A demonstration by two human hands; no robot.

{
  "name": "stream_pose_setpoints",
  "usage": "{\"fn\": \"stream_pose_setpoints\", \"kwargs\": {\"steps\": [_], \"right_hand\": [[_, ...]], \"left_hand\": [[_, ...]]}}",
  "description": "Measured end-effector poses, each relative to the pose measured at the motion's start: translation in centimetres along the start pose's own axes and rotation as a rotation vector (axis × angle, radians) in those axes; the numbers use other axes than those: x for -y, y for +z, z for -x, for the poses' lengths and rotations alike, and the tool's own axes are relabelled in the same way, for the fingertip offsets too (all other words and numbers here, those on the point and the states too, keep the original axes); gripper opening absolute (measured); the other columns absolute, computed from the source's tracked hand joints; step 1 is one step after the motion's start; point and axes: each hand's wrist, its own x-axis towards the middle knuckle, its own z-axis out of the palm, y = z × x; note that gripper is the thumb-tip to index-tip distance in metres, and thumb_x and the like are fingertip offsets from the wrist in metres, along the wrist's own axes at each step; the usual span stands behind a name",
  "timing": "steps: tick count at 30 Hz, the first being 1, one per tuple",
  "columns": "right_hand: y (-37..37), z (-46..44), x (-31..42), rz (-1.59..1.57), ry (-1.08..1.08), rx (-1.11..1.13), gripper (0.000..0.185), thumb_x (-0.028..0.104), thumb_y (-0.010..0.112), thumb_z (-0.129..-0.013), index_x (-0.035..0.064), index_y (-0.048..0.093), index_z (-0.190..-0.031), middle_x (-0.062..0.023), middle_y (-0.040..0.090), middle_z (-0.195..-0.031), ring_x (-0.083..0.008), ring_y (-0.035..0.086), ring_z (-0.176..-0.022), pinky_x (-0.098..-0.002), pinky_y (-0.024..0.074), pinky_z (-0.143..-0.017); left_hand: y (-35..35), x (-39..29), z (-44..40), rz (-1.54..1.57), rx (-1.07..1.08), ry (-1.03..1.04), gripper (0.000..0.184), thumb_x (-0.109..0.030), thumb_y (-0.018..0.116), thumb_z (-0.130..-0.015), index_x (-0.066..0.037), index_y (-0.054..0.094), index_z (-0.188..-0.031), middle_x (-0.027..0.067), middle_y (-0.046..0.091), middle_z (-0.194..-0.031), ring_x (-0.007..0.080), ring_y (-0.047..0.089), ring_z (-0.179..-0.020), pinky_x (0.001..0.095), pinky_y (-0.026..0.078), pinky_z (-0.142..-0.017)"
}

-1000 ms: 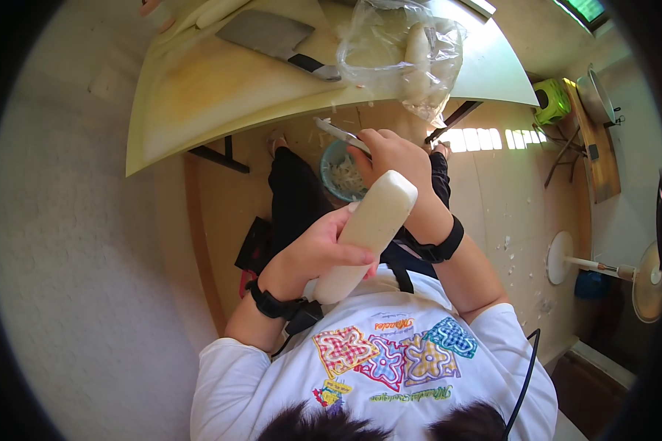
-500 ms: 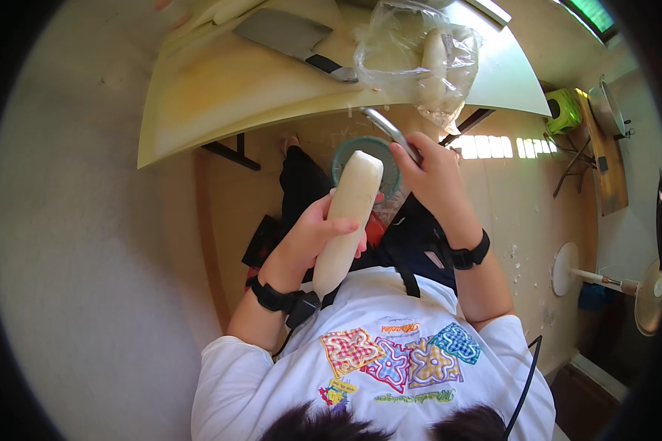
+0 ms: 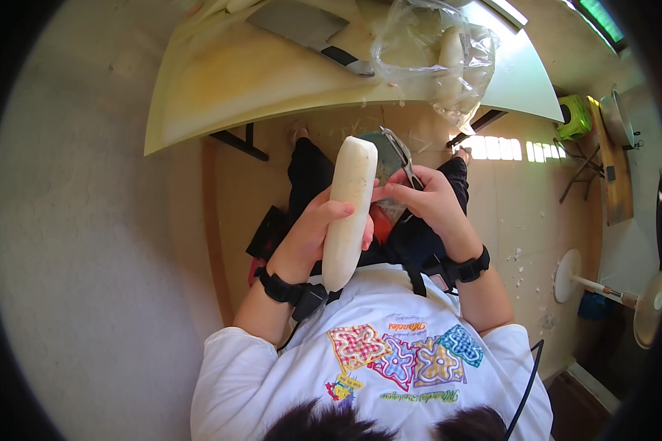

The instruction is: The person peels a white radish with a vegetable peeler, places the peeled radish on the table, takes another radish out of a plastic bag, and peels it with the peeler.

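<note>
White and smooth, a long radish (image 3: 351, 213) stands tilted in the left hand (image 3: 316, 228), which grips it about the middle, thumb across the top face and fingertips curled round the far side. Just right of that hand, the right hand (image 3: 435, 202) is closed on the handle of a metal peeler (image 3: 399, 149), its head pointing away from the body; the right fingers come so close to the radish that I cannot tell whether they touch it. The likeliest trouble lies here: left fingertips sit on the side facing the peeler, so a stroke run too far could nick them, and the smooth skin, if wet, could let the radish turn or slide should the left grip loosen. Below and beyond both hands, partly hidden by the radish, is a bluish basin (image 3: 388, 157); pale scraps (image 3: 518, 257) on the floor, out to the right hand's right, suggest that peel held off to the side could miss it. Farther ahead of the hands, on the table (image 3: 198, 99), a cleaver (image 3: 299, 22) has its handle near the edge, where a bumped table might shift it. To its right, a clear plastic bag (image 3: 397, 48) holding more radishes (image 3: 452, 62) hangs over the edge; its own weight, or a snag, could drag it down.
</note>
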Motion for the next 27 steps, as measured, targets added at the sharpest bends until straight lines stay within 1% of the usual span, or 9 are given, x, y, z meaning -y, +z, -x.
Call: {"fn": "stream_pose_setpoints", "kwargs": {"steps": [2, 4, 6, 8, 10, 13, 17, 22, 27], "right_hand": [[-0.2, -0.2, -0.7, 0.004, -0.013, 0.041, 0.012, 0.011, 0.068, -0.090, 0.0023, 0.067, -0.099, 0.0085, 0.048, -0.061, 0.0005, 0.034, -0.048, -0.0186, 0.0218, -0.042], [-0.5, -0.1, -0.8, -0.179, 0.003, -0.082, 0.012, 0.014, 0.070, -0.089, 0.0026, 0.069, -0.091, 0.0068, 0.058, -0.070, -0.0005, 0.044, -0.055, -0.0197, 0.0299, -0.048], [-1.0, -0.2, -1.2, -0.243, 0.019, -0.157, 0.015, 0.014, 0.071, -0.087, -0.0002, 0.069, -0.093, 0.0074, 0.056, -0.068, -0.0008, 0.043, -0.057, -0.0203, 0.0303, -0.050], [-2.0, -0.7, -2.7, 0.295, -0.168, -0.293, 0.022, 0.013, 0.075, -0.085, -0.0020, 0.069, -0.099, 0.0078, 0.054, -0.068, -0.0011, 0.041, -0.059, -0.0196, 0.0312, -0.052], [-1.1, 0.7, -1.1, 0.330, -0.173, -0.259, 0.028, 0.015, 0.078, -0.083, -0.0030, 0.069, -0.102, 0.0077, 0.053, -0.069, -0.0016, 0.041, -0.061, -0.0192, 0.0321, -0.054], [-1.5, 1.4, -2.1, 0.277, -0.140, -0.227, 0.035, 0.017, 0.079, -0.083, -0.0018, 0.067, -0.109, 0.0066, 0.053, -0.071, -0.0018, 0.043, -0.064, -0.0186, 0.0341, -0.056], [-2.2, 3.1, -3.2, 0.140, -0.057, -0.123, 0.029, 0.015, 0.070, -0.090, -0.0006, 0.060, -0.113, 0.0051, 0.052, -0.074, -0.0023, 0.043, -0.066, -0.0190, 0.0337, -0.057], [-1.1, 5.4, -1.8, -0.139, -0.061, -0.070, 0.013, 0.011, 0.057, -0.097, 0.0008, 0.055, -0.105, 0.0035, 0.049, -0.075, -0.0037, 0.041, -0.066, -0.0208, 0.0339, -0.058], [-0.9, 6.5, -1.3, 0.165, -0.224, -0.029, 0.012, 0.009, 0.060, -0.094, 0.0005, 0.057, -0.101, -0.0004, 0.055, -0.075, -0.0056, 0.045, -0.065, -0.0221, 0.0364, -0.058]], "left_hand": [[0.0, 0.2, 0.0, -0.013, -0.010, 0.002, 0.065, -0.033, 0.059, -0.085, -0.002, 0.043, -0.140, 0.0264, 0.045, -0.144, 0.0214, 0.061, -0.067, 0.0353, 0.054, -0.059], [-0.1, 0.4, -0.1, 0.040, -0.036, 0.010, 0.061, -0.035, 0.057, -0.088, -0.002, 0.045, -0.137, 0.0237, 0.054, -0.135, 0.0216, 0.061, -0.068, 0.0358, 0.054, -0.059], [-0.7, 1.0, -0.4, 0.088, -0.100, -0.008, 0.058, -0.037, 0.054, -0.091, -0.001, 0.046, -0.135, 0.0220, 0.057, -0.128, 0.0226, 0.062, -0.070, 0.0371, 0.055, -0.061], [-1.4, 1.3, -0.6, 0.140, -0.163, -0.026, 0.056, -0.040, 0.052, -0.093, -0.001, 0.047, -0.133, 0.0203, 0.060, -0.122, 0.0236, 0.063, -0.072, 0.0385, 0.056, -0.063], [-1.9, 1.4, -0.8, 0.281, -0.281, -0.104, 0.053, -0.043, 0.045, -0.097, -0.001, 0.048, -0.130, 0.0175, 0.062, -0.112, 0.0279, 0.066, -0.079, 0.0445, 0.058, -0.072], [-2.6, 2.3, -1.0, 0.459, -0.160, -0.058, 0.053, -0.045, 0.040, -0.099, -0.002, 0.048, -0.131, 0.0180, 0.061, -0.117, 0.0330, 0.067, -0.091, 0.0539, 0.055, -0.085], [-0.1, 2.5, -0.9, 0.474, -0.232, 0.050, 0.055, -0.050, 0.036, -0.102, -0.009, 0.044, -0.139, 0.0162, 0.059, -0.125, 0.0365, 0.064, -0.106, 0.0642, 0.048, -0.095], [0.9, 2.8, -0.5, 0.541, -0.242, -0.007, 0.060, -0.056, 0.036, -0.101, -0.011, 0.043, -0.140, 0.0150, 0.060, -0.124, 0.0317, 0.066, -0.094, 0.0555, 0.056, -0.082], [0.8, 2.6, -0.4, 0.369, -0.304, -0.077, 0.061, -0.060, 0.036, -0.099, -0.008, 0.046, -0.130, 0.0123, 0.062, -0.111, 0.0258, 0.066, -0.079, 0.0465, 0.057, -0.069]]}}
